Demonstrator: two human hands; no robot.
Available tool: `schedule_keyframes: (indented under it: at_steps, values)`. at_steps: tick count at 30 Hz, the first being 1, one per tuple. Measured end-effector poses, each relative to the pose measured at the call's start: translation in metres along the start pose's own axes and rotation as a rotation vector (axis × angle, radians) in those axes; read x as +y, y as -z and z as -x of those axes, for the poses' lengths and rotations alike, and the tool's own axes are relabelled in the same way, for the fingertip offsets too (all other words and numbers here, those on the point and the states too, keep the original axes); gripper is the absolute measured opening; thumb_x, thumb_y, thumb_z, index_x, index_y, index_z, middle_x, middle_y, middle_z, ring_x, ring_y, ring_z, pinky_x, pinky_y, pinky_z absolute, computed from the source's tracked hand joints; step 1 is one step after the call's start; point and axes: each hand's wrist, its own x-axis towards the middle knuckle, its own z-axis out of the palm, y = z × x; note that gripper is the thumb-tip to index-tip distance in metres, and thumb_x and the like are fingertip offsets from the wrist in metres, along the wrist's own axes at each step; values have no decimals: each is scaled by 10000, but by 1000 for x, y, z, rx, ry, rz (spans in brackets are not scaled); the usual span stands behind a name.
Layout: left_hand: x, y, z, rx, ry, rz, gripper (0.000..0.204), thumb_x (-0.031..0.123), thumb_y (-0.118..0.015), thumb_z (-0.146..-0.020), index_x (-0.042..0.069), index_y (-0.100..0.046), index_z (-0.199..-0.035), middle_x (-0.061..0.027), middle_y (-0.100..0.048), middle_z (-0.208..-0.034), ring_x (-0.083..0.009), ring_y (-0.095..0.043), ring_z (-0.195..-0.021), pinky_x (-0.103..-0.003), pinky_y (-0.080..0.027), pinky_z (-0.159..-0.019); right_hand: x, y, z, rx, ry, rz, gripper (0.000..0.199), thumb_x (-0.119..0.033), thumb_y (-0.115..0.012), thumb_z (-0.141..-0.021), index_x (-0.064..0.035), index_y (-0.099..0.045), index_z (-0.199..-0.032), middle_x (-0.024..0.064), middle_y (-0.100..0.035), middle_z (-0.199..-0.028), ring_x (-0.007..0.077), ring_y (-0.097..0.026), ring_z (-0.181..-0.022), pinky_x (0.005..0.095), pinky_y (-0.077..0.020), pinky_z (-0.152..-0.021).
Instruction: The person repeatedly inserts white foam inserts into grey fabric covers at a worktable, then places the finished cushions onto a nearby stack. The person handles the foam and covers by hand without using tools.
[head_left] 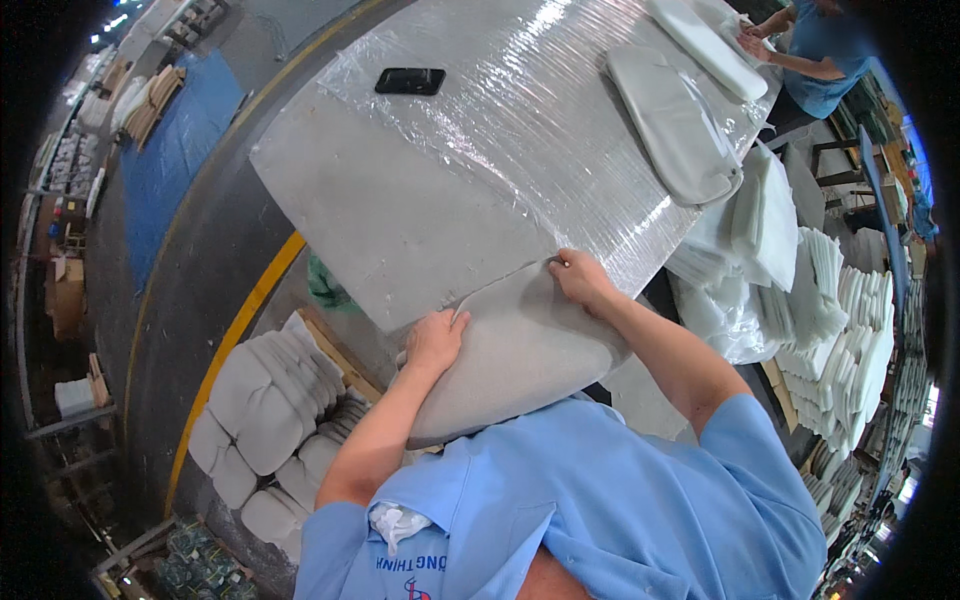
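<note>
A grey fabric-covered cushion (510, 350) leans between my chest and the near edge of the table. My left hand (436, 340) is closed on the cushion's far left edge, thumb up. At its far right corner my right hand (580, 276) pinches the fabric edge; a small dark bit shows at the fingertips, too small to name. Between the two hands the cushion's edge runs along the wrapped tabletop (400, 220). A black phone (410, 81) lies farther back on the table.
Grey cushions (265, 400) are stacked at the left. Pale cushions (672, 125) lie on the table's far right; beyond them stands another person (820, 60) in blue. White foam pads (770, 220) and plastic-wrapped stacks rise at the right. A yellow floor line (235, 345) curves past the left.
</note>
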Motion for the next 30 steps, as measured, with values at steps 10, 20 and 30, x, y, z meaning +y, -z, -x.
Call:
schedule_keyframes:
  at_steps: [10, 20, 30]
  values:
    - [-9, -21, -12, 283, -114, -46, 336, 349, -611, -1025, 49, -643, -877, -185, -692, -849, -422, -682, -845, -565, -513, -735, -8, -24, -4, 152, 17, 231, 258, -263, -589, -1007, -55, -696, -1115, 263, -720, -1054, 477, -678, -1033, 558, -517, -904]
    - [-39, 22, 2, 3, -67, 27, 444, 470, -592, -1000, 48, -708, -925, -206, -731, -925, -446, -694, -946, -560, -528, -806, -5, -25, -12, 252, 236, 242, 202, -202, -587, -987, -27, -675, -1038, 291, -697, -985, 499, -654, -974, 557, -499, -844]
    - [-73, -1, 28, 339, 121, 38, 420, 466, -590, -1012, 73, -684, -900, -198, -721, -851, -447, -697, -859, -560, -526, -759, -8, -31, -5, 230, 222, 215, 201, -207, -588, -976, -27, -644, -1047, 296, -699, -964, 514, -659, -969, 576, -506, -838]
